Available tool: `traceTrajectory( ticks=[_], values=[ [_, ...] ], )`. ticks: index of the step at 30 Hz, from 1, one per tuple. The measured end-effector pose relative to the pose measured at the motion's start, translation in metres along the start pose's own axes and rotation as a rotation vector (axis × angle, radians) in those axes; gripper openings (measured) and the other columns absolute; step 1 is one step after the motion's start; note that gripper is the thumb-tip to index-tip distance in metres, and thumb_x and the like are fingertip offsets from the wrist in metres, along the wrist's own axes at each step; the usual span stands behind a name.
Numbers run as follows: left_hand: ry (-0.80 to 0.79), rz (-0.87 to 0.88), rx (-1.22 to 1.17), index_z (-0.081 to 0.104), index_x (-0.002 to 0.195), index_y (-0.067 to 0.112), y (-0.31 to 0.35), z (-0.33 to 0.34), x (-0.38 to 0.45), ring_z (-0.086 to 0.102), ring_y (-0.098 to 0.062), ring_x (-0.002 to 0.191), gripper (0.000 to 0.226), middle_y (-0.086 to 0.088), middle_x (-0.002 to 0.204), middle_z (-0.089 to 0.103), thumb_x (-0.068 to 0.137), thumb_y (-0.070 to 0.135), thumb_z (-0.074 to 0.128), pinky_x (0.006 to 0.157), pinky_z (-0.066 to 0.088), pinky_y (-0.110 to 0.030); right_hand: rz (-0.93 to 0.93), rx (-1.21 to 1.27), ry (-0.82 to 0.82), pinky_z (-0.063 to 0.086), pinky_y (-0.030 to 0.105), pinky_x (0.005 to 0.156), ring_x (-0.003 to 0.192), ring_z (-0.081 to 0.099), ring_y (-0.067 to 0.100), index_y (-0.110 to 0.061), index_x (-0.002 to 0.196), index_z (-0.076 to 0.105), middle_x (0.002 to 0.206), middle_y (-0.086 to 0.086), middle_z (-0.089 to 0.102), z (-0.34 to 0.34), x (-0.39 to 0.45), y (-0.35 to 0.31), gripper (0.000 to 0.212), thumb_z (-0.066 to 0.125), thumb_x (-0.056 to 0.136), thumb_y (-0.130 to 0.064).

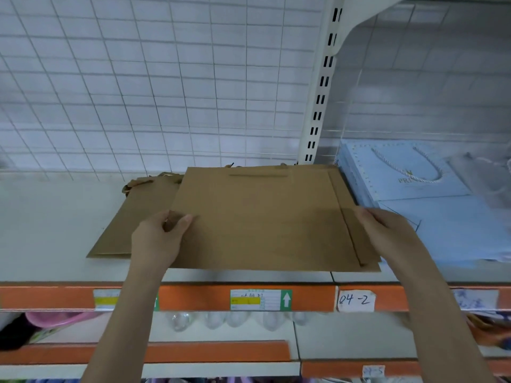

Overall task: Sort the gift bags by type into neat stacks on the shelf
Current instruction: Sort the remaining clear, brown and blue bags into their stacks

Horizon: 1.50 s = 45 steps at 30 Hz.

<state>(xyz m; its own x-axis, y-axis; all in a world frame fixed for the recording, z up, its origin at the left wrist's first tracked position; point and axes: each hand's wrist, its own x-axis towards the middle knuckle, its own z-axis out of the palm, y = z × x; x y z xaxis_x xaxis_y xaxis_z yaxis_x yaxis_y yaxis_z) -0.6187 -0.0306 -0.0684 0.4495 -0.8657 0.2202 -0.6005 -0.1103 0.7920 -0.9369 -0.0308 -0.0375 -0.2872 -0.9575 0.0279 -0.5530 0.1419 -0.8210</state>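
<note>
While both hands gripped it, the flat brown kraft-paper gift bag [257, 217] lay on top of a small stack of like bags near the front of the pale shelf [49, 217], its near edge close to the shelf lip. The left hand [159, 239] pinched the bag's near-left corner, thumb on top and fingers curled beneath. The right hand [387, 230] grasped the right edge, fingers folded over it; how many sheets it had hold of could not be told.

A second brown kraft bag [130, 222] lay underneath, skewed to the left, its twisted paper handles [149, 182] bunched at the back. Just to the right sat the pale blue gift bags with white cord handles [414, 183], touching or nearly touching the brown stack.

Risks, as judged:
- Top bag released off-square, leaving the brown stack ragged; cause, the lower bag's skew.
- Right edge sliding over the blue pile, mixing types; cause, the narrow gap between them.
- Bags slipping off the front past the orange price rail [193, 297]; cause, the near edge sitting close to the lip.
- Corner creasing under the left pinch.
</note>
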Motion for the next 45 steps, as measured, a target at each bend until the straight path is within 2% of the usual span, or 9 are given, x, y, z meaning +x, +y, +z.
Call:
traceTrajectory(
  ticks=[3,7,10,13,19,25,31,37,45],
  values=[
    [0.049,0.039,-0.026,0.064,0.103,0.008,0.013,0.012,-0.008,0.048,-0.015,0.084,0.025,0.002,0.086,0.055,0.087,0.027,0.062,0.067,0.029,-0.019,-0.111,-0.129,-0.161,0.04,0.034,0.092,0.116,0.05,0.018,-0.025,0.128,0.049,0.125,-0.001,0.052,0.001,-0.013,-0.007,0.058,0.059,0.079,-0.054],
    [-0.04,0.187,0.125,0.061,0.107,0.006,0.026,0.028,-0.013,0.048,-0.03,0.106,0.037,-0.006,0.092,0.055,0.086,0.037,0.059,0.087,0.031,-0.03,-0.075,-0.456,-0.355,0.024,0.045,0.108,0.138,0.01,0.026,-0.039,0.143,0.006,0.149,0.003,0.01,0.002,-0.021,-0.001,0.105,0.073,0.064,-0.056],
    [-0.408,0.135,0.239,0.041,0.134,0.027,0.022,0.018,-0.016,0.028,-0.026,0.132,0.08,-0.007,0.138,0.038,0.07,0.073,0.054,0.108,0.023,-0.036,-0.073,-0.583,-0.393,0.022,0.046,0.109,0.138,0.0,0.027,-0.038,0.144,-0.007,0.148,0.005,0.0,0.005,-0.021,0.006,0.118,0.078,0.062,-0.05],
    [-0.726,0.062,0.333,-0.001,0.145,0.042,0.015,0.003,-0.026,0.01,-0.024,0.142,0.123,-0.001,0.155,-0.002,0.047,0.076,0.067,0.111,0.024,-0.039,-0.068,-0.641,-0.347,0.027,0.046,0.107,0.135,0.006,0.031,-0.036,0.144,-0.004,0.144,0.011,0.006,0.012,-0.018,0.004,0.118,0.081,0.063,-0.04],
    [-0.608,0.124,0.449,-0.003,0.146,0.039,0.022,0.021,-0.017,0.031,-0.036,0.129,0.123,-0.013,0.145,0.005,0.059,0.042,0.083,0.099,0.037,-0.039,-0.018,-0.694,-0.334,0.033,0.048,0.102,0.131,0.018,0.037,-0.024,0.142,0.006,0.138,0.022,0.016,0.015,-0.005,-0.011,0.113,0.085,0.061,-0.026],
    [-0.671,0.131,0.555,-0.012,0.143,0.043,0.028,0.029,0.009,0.041,-0.038,0.114,0.137,-0.015,0.14,0.011,0.05,0.037,0.089,0.073,0.049,-0.034,-0.009,-0.776,-0.333,0.042,0.041,0.096,0.122,0.034,0.036,-0.008,0.135,0.016,0.131,0.025,0.028,0.019,0.006,-0.017,0.108,0.087,0.057,-0.031],
    [-0.614,0.178,0.633,-0.006,0.144,0.043,0.026,0.027,0.019,0.037,-0.039,0.124,0.136,-0.016,0.143,0.021,0.045,0.05,0.087,0.092,0.043,-0.042,-0.015,-0.673,-0.335,0.04,0.044,0.099,0.126,0.032,0.039,-0.013,0.137,0.015,0.139,0.022,0.017,0.023,0.008,-0.016,0.104,0.085,0.061,-0.022],
    [-0.625,0.196,0.637,-0.007,0.144,0.042,0.021,0.025,0.023,0.032,-0.037,0.13,0.135,-0.014,0.149,0.019,0.046,0.053,0.085,0.102,0.036,-0.045,0.002,-0.679,-0.38,0.031,0.048,0.103,0.134,0.011,0.041,-0.026,0.141,-0.003,0.143,0.027,0.008,0.024,0.005,-0.009,0.114,0.082,0.065,-0.017],
    [-0.69,0.113,0.561,-0.015,0.142,0.045,0.016,0.021,0.02,0.035,-0.038,0.123,0.139,-0.013,0.146,0.007,0.049,0.039,0.089,0.09,0.047,-0.042,-0.093,-0.534,-0.373,0.044,0.035,0.08,0.104,0.045,0.029,-0.035,0.139,0.004,0.136,0.02,0.023,0.023,0.011,0.002,0.108,0.078,0.065,-0.005]
  ],
)
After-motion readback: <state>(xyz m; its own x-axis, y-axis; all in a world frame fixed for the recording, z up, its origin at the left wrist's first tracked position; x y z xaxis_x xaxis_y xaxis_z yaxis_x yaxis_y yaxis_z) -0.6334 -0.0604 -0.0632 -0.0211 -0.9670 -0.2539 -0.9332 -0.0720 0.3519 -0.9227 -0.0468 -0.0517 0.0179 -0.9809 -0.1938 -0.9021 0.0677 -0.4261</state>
